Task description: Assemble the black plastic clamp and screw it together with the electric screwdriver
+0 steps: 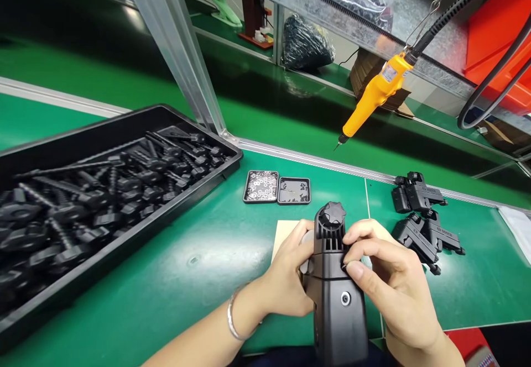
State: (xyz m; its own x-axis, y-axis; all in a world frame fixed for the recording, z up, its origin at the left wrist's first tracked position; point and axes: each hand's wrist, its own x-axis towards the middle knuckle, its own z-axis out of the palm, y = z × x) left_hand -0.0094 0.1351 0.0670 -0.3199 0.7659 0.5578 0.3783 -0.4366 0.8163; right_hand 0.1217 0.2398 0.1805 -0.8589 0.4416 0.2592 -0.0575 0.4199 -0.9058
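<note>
A black plastic device [338, 317], with a ribbed neck and a lobed knob [332, 214] on top, stands nearly upright in front of me. My left hand [286, 273] is closed around its left side. On the opposite side, the thumb and fingers of my right hand [392, 278] are pinched together against the device just below the ribs. Whatever sits between those fingertips is too small and hidden to make out. A round recess with a screw and a pale ring [345, 298] shows on the device's near face. Behind my left hand lies a cream-coloured sheet [282, 231].
A large black tray [232, 162] of black threaded knob parts fills the left. Two small trays hold washers [260, 186] and tiny dark pieces [294, 191]. A yellow electric screwdriver [373, 99] hangs above, tip downward. Several similar black devices [427, 229] lie at right.
</note>
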